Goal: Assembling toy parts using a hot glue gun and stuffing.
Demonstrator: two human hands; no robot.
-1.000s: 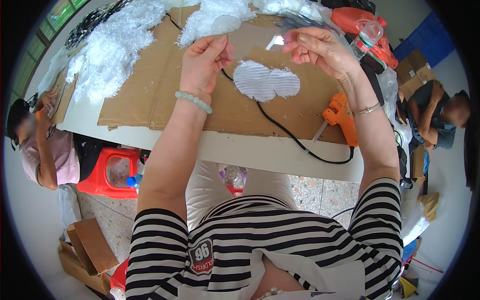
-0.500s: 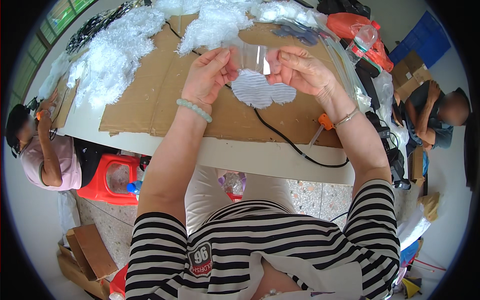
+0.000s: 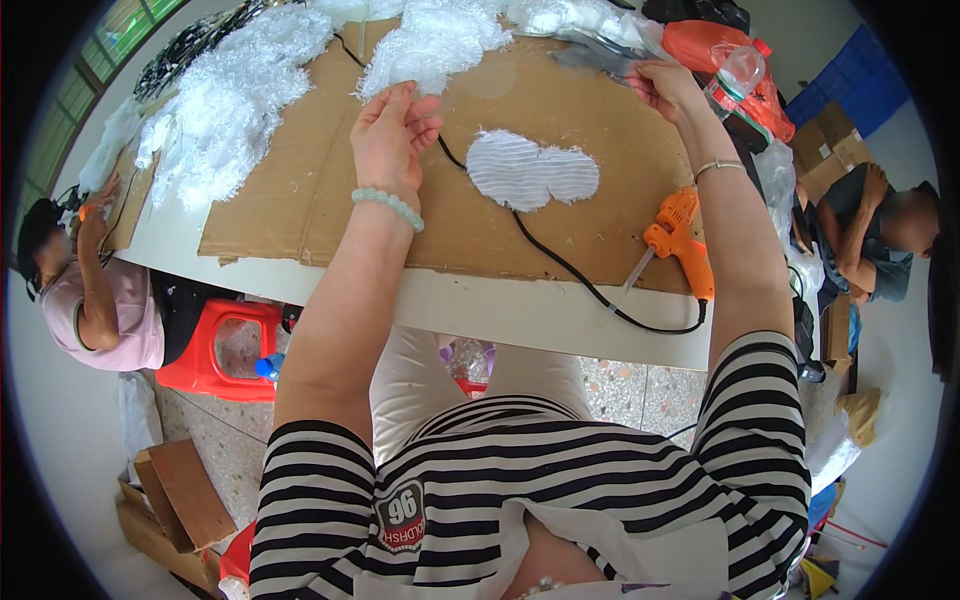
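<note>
My left hand is raised over the cardboard, its fingers loosely curled and apart, with nothing visible in them. Farther right, my right hand pinches at the edge of some dark grey translucent sheets; its fingertips are partly hidden. Between the hands lies a white ribbed fabric piece, shaped like a shoe insole. A faint clear film seems to rest beyond it. Beside my right forearm, an orange glue gun lies with a clear glue stick out of its back.
Cardboard covers much of the white table. White shredded, fluffy material is heaped along the far left and back. A black cord crosses the cardboard. A plastic bottle and a red bag stand far right. Two people sit at the sides.
My hands have come apart from the clear film they held between them. The right hand has moved far right to the grey sheets, uncovering the glue gun; the left has stayed near its place.
</note>
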